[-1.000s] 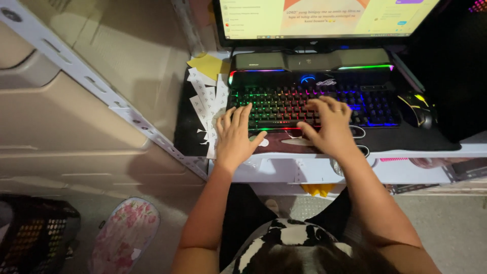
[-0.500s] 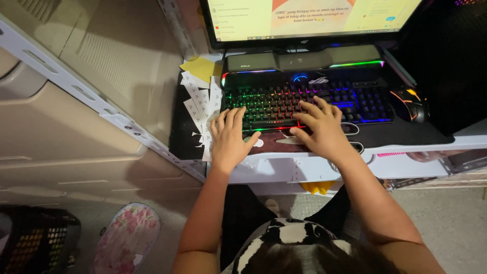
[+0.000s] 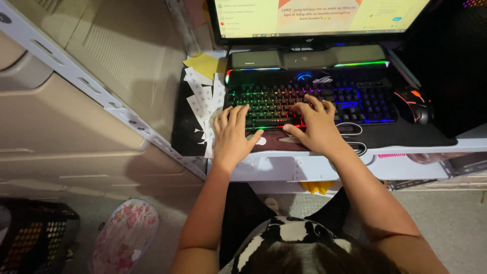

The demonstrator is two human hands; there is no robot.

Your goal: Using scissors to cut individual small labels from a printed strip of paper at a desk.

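- Keyboard [image 3: 309,99] with rainbow backlit keys lies on the dark desk mat [image 3: 401,134], its long axis running left to right, directly ahead of both hands and below the monitor [image 3: 314,18].
- Left hand [image 3: 232,134] rests flat at the keyboard's left end, fingers spread over the keys, gripping nothing.
- Right hand [image 3: 317,124] sits over the middle keys, fingers curled loosely and spread, also holding nothing; it reaches deeper onto the keyboard than the left.
- Black mouse [image 3: 413,105] lies just beyond the keyboard's right end, nearer the right hand.
- White paper strips [image 3: 203,99] lie beside the left hand, with a yellow sheet [image 3: 203,63] behind them.
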